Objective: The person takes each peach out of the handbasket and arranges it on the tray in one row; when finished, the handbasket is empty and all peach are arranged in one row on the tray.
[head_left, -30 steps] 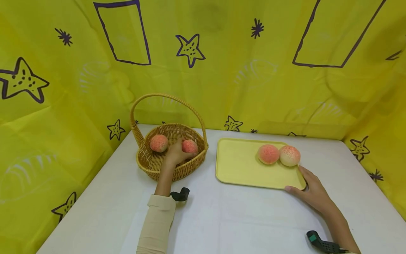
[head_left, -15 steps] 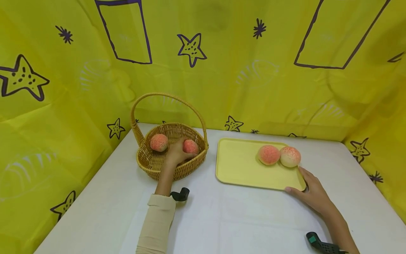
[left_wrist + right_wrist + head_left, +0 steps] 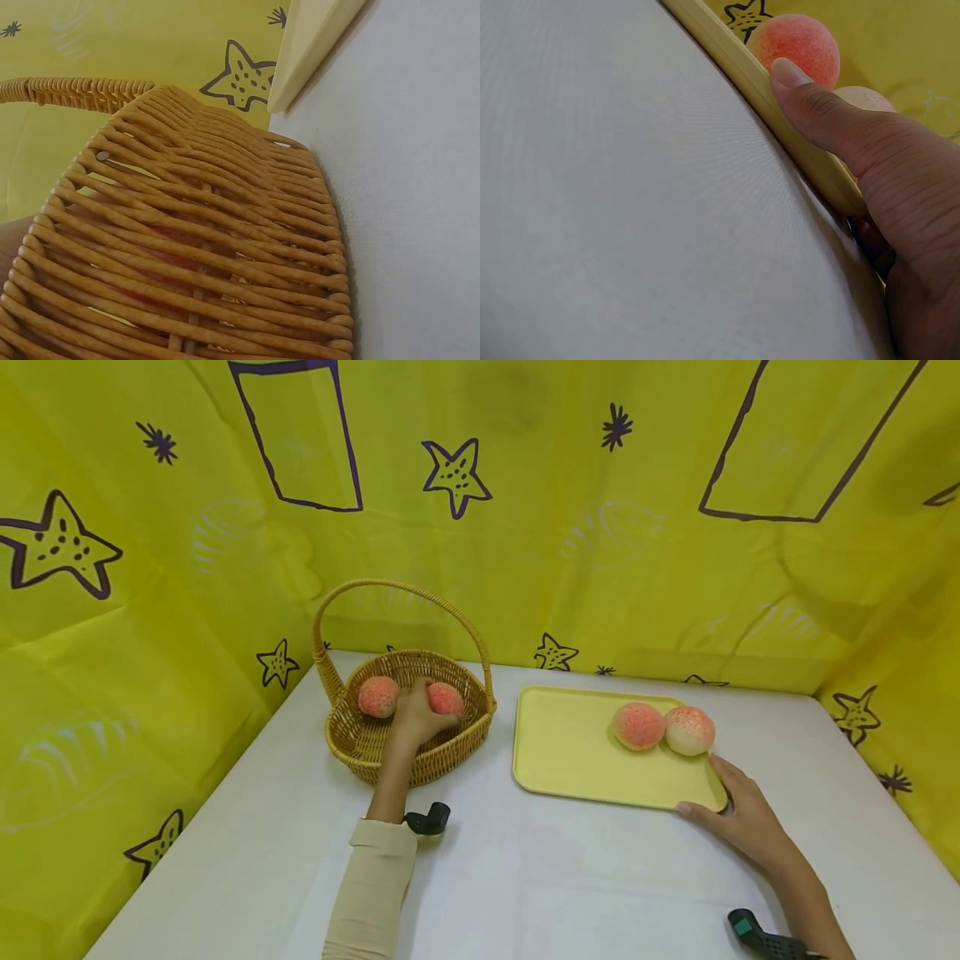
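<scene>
Inside the wicker basket [image 3: 450,752] my left hand [image 3: 415,717] grips a pink peach [image 3: 446,698], thumb on its near right side. A second peach [image 3: 378,697] lies in the basket left of that hand. In the left wrist view the woven basket wall [image 3: 202,225] hides most of the hand and the held peach. My right hand [image 3: 746,818] holds the near right corner of the yellow tray [image 3: 562,743]. Its thumb [image 3: 810,97] lies over the tray rim in the right wrist view. Two peaches, one pink [image 3: 639,727] and one paler [image 3: 690,731], sit side by side on the tray.
A tall handle [image 3: 405,585] arches over the basket. Basket and tray stand apart on a white table [image 3: 600,877]. Behind and at both sides hangs a yellow cloth [image 3: 525,568] printed with stars and fish.
The peach in my left hand has shifted slightly left and up within the basket, toward the other peach. My right hand stays at the tray corner.
</scene>
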